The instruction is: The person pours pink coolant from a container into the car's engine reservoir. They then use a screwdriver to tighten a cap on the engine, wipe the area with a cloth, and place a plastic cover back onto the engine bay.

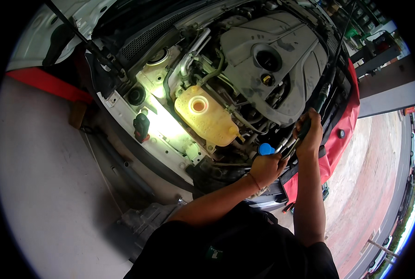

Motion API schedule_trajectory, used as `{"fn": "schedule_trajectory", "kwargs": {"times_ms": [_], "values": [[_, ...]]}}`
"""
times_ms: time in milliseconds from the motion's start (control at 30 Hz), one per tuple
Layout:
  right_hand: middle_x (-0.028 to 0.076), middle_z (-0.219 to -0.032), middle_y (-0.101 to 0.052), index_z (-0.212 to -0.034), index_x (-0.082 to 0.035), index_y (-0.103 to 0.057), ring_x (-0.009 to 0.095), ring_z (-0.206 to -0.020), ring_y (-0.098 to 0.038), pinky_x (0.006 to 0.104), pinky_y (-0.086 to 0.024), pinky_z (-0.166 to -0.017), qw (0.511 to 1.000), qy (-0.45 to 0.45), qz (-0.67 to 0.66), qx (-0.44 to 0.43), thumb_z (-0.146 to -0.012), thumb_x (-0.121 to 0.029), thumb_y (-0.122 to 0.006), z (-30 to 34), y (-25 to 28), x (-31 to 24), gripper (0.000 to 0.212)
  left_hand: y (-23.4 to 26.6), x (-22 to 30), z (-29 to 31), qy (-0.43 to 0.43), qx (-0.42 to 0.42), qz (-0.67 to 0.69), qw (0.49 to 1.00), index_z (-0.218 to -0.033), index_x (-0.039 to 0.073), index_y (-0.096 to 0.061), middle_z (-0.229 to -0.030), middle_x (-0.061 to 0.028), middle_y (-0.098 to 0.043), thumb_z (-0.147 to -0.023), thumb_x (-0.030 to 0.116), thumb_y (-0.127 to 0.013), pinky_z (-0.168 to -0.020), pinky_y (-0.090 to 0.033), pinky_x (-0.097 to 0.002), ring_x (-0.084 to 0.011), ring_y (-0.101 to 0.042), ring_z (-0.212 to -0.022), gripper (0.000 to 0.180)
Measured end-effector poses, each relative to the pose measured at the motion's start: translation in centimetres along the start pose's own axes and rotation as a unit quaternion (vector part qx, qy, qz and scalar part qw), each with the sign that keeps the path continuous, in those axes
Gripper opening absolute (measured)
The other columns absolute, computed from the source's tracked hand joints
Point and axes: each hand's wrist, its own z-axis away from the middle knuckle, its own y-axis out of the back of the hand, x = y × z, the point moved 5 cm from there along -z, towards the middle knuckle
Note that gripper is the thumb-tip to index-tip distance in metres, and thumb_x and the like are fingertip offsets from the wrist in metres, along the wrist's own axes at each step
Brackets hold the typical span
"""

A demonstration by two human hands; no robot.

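Over the front corner of an open engine bay, my right hand [309, 130] is closed around the dark handle of a long-bodied tool [305, 126]. A slim metal front end [284, 145] points from it toward my left hand [265, 169]. My left fingers are curled closed at that metal end; their tips are partly hidden. Just beyond my left hand is a blue cap [265, 149]. Farther left sits a yellowed plastic coolant tank [203, 118], its round neck uncapped. Where the tool's tip ends cannot be seen.
A grey engine cover [272, 60] fills the far side of the bay. Bright light falls on the white fender edge [168, 128]. Red covering [340, 144] drapes the car's right side. A metal gearbox-like part [151, 221] lies on the floor at left, near a black hose [131, 167].
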Motion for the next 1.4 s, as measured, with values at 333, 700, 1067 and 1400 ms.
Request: {"fn": "schedule_trajectory", "kwargs": {"times_ms": [333, 700, 1067, 1400], "values": [[0.0, -0.073, -0.048, -0.104, -0.007, -0.055, 0.01, -0.055, -0.046, 0.0243, -0.036, -0.04, 1.0, 0.0, 0.003, -0.013, -0.09, -0.025, -0.056, 0.2, -0.4, 0.2, 0.023, 0.2, 0.8, 0.2, 0.071, -0.025, -0.02, 0.997, -0.082, 0.005, -0.057, -0.069, -0.0159, -0.064, -0.092, 0.023, -0.054, -0.054, -0.05, -0.0445, -0.0354, -0.063, -0.06, 0.021], [0.001, -0.072, -0.049, -0.097, -0.007, -0.055, 0.01, -0.052, -0.048, 0.0244, -0.037, -0.038, 1.0, -0.004, 0.007, -0.011, -0.091, -0.026, -0.056, 0.6, -1.3, 0.2, 0.019, 0.2, 0.5, 0.0, 0.038, -0.011, -0.034, 0.999, -0.081, 0.003, -0.054, -0.071, -0.0182, -0.064, -0.09, 0.016, -0.051, -0.055, -0.051, -0.0446, -0.0356, -0.063, -0.061, 0.016], [-0.001, -0.071, -0.049, -0.091, -0.01, -0.055, 0.009, -0.052, -0.047, 0.0247, -0.035, -0.04, 0.999, -0.017, 0.027, -0.008, -0.09, -0.029, -0.058, 0.3, -1.6, 0.0, 0.019, 0.3, 0.6, -0.3, 0.041, 0.005, -0.034, 0.999, -0.079, 0.005, -0.053, -0.066, -0.0162, -0.062, -0.089, 0.015, -0.052, -0.053, -0.05, -0.0452, -0.035, -0.062, -0.058, 0.015], [-0.002, -0.069, -0.049, -0.091, -0.013, -0.055, 0.008, -0.052, -0.046, 0.0242, -0.033, -0.04, 0.998, -0.045, 0.045, 0.007, -0.089, -0.032, -0.06, -1.0, -1.0, 0.8, 0.02, 0.5, 0.8, -0.5, 0.034, 0.003, -0.036, 0.999, -0.078, 0.005, -0.053, -0.066, -0.0161, -0.062, -0.089, 0.016, -0.053, -0.053, -0.05, -0.0446, -0.0344, -0.062, -0.058, 0.015]]}}
